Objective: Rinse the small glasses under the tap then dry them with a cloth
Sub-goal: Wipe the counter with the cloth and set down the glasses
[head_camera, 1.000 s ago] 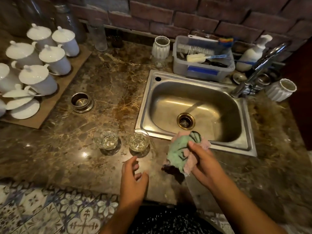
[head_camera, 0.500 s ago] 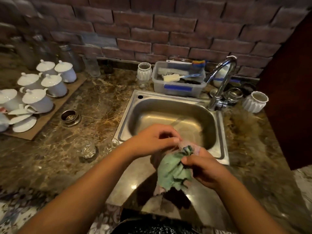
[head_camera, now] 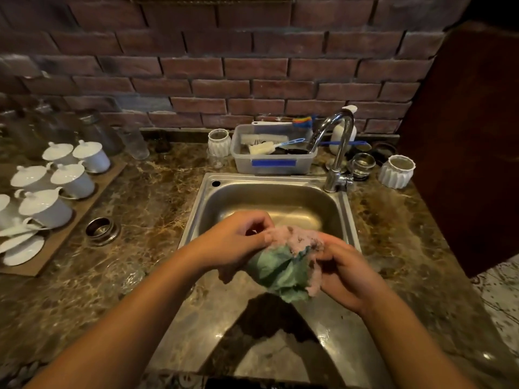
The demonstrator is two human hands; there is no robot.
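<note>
Fingers (head_camera: 254, 223) of the left hand (head_camera: 234, 244) and the right hand (head_camera: 344, 273) are curled round the bunched cloth (head_camera: 280, 269), which is held over the front of the steel sink (head_camera: 266, 178). The sink is set in a marbled counter (head_camera: 146, 209) below a brick wall (head_camera: 252, 80). Half a second earlier the cloth hung looser. One small glass (head_camera: 132, 273) is seen blurred on the counter; whether another is wrapped in the cloth cannot be told.

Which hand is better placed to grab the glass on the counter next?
Probably the left hand: the glass sits just left of its forearm. The right hand is farther off, beyond the cloth that both hands grip.
</note>
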